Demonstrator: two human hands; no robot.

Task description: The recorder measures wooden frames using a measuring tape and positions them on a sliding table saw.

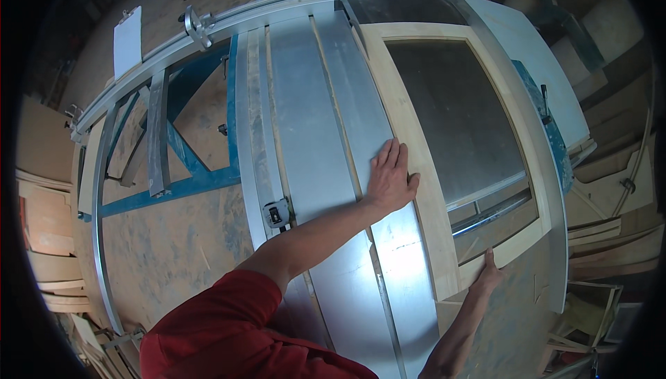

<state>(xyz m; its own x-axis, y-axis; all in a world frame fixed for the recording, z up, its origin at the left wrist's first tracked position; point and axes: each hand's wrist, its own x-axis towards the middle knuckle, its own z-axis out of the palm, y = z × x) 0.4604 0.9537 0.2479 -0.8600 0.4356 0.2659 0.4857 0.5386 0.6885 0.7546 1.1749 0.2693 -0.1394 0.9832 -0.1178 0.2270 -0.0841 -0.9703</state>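
Nearest, a red sleeve (229, 306) fills seven o'clock. The slotted metal table (305, 115) stretches broad and shiny toward eleven. Near centre, the left hand (393, 179) lies flat, fingers together, thumb apart against the pale wooden frame (400, 112) at three o'clock, whose long edge borders the table. At four, the right hand (490, 276) clasps the frame's bottom rail (520, 243), fingers hidden.
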